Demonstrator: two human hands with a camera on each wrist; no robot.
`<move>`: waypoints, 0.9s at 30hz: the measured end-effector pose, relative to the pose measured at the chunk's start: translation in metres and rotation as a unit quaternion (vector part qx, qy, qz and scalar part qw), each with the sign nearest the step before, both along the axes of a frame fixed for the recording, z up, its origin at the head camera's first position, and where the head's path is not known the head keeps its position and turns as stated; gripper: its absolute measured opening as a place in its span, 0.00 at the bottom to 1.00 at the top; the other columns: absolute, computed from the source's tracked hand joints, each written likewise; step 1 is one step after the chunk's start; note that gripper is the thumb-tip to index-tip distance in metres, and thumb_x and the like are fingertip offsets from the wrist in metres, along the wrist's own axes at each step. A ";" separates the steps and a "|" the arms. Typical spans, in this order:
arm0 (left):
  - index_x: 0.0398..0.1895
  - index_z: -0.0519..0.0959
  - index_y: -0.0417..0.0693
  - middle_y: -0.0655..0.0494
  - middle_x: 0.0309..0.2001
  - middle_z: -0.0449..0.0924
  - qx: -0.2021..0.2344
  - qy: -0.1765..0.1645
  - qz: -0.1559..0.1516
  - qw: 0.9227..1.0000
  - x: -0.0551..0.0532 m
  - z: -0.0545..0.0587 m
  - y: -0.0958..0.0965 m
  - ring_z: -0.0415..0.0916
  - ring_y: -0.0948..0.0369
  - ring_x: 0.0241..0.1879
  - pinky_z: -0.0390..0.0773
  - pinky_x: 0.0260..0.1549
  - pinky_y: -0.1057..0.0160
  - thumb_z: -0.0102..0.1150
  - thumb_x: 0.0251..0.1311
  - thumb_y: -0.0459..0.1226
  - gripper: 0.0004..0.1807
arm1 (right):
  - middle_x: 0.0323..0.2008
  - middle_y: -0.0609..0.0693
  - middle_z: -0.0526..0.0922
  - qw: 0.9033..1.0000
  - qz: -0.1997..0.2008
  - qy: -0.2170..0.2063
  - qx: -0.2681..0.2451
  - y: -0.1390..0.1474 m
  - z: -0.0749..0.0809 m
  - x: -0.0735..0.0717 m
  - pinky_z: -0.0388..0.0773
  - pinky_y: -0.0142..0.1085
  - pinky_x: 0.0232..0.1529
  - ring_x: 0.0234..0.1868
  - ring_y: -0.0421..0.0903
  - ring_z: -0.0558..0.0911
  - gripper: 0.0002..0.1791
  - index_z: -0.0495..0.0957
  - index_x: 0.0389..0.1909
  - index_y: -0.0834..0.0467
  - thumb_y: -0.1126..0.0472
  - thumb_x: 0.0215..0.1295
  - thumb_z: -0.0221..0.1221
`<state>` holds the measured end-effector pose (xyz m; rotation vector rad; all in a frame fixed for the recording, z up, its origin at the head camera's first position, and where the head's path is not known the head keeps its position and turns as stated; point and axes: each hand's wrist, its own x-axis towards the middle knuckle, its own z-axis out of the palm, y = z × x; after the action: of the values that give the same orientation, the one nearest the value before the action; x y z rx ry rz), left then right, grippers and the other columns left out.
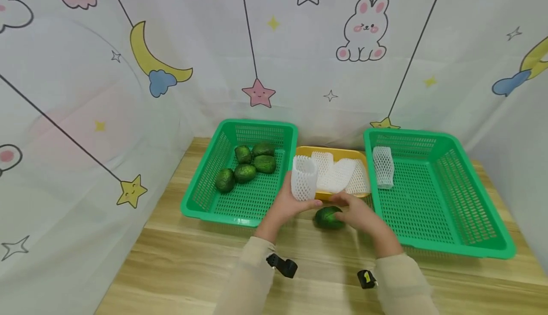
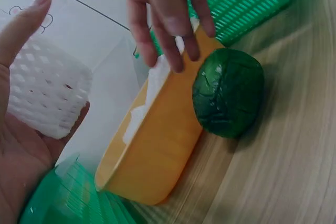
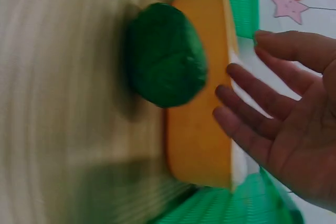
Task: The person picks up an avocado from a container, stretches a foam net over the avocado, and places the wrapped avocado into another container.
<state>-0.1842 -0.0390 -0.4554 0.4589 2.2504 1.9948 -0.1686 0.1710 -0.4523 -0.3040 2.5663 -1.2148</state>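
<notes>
The left hand (image 1: 286,201) holds a white net (image 1: 304,182) upright, its mouth facing up; the fingers pass behind it, so how tightly they grip cannot be told. The right hand (image 1: 358,214) has its fingers spread and loosely bent, with nothing in their hold. The wrist views show them apart from the avocado (image 1: 326,218), which lies on its side on the table (image 1: 180,262), just beside the near wall of the yellow tray (image 2: 157,156). More nets (image 1: 338,174) lie in that tray, between the two green baskets.

Five avocados (image 1: 245,173) lie in the left basket (image 1: 246,203), while the right basket (image 1: 421,196) bears one netted piece (image 1: 383,167) near its inner wall; whether a fruit is inside it cannot be made out.

The step in hand seems to be readying a net for the avocado on the table. The next move would call for the right fingers to close round the fruit and line up its end with the net's mouth, while the left hand keeps that mouth wide and steady
</notes>
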 end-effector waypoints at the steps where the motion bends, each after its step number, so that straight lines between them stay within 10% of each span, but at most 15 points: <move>1: 0.67 0.52 0.52 0.51 0.54 0.67 0.000 0.001 0.000 1.000 0.000 0.000 0.000 0.69 0.56 0.49 0.71 0.47 0.56 0.75 0.41 0.37 0.51 | 0.55 0.64 0.72 1.000 0.004 -0.007 0.009 -0.001 -0.005 0.000 0.66 0.54 0.54 0.57 0.63 0.68 0.24 0.69 0.56 0.67 0.70 0.57 0.60; 10: 0.68 0.52 0.48 0.46 0.54 0.68 -0.007 -0.006 -0.017 1.000 0.006 0.009 -0.001 0.70 0.55 0.47 0.72 0.46 0.55 0.72 0.42 0.29 0.50 | 0.54 0.65 0.72 0.998 -0.029 -0.019 0.060 -0.006 -0.033 0.004 0.69 0.54 0.49 0.52 0.61 0.71 0.37 0.66 0.59 0.63 0.76 0.43 0.65; 15: 0.68 0.53 0.43 0.43 0.52 0.70 -0.014 0.004 -0.035 0.999 0.017 0.029 -0.001 0.71 0.56 0.45 0.73 0.44 0.57 0.69 0.45 0.28 0.46 | 0.51 0.65 0.74 0.996 -0.024 0.007 0.090 0.000 0.020 0.012 0.73 0.51 0.43 0.48 0.60 0.75 0.32 0.66 0.58 0.62 0.62 0.51 0.67; 21: 0.66 0.57 0.41 0.42 0.52 0.70 0.002 0.006 -0.037 0.999 0.015 0.029 -0.003 0.71 0.56 0.45 0.73 0.44 0.58 0.68 0.45 0.27 0.43 | 0.56 0.63 0.63 0.987 -0.067 0.130 -0.061 0.005 0.107 0.015 0.72 0.42 0.44 0.51 0.57 0.70 0.32 0.54 0.62 0.63 0.61 0.62 0.59; 27: 0.66 0.57 0.42 0.43 0.52 0.69 -0.021 0.008 -0.069 0.997 0.015 0.031 -0.004 0.70 0.55 0.46 0.72 0.45 0.58 0.68 0.45 0.27 0.43 | 0.54 0.53 0.69 0.959 0.003 0.257 -0.119 -0.008 0.125 0.009 0.69 0.31 0.43 0.46 0.44 0.70 0.29 0.65 0.62 0.57 0.67 0.60 0.60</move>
<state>-0.1694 -0.0425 -0.4241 0.6120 2.1991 1.8801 -0.1597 0.1634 -0.3271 -0.7698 2.8265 -1.6238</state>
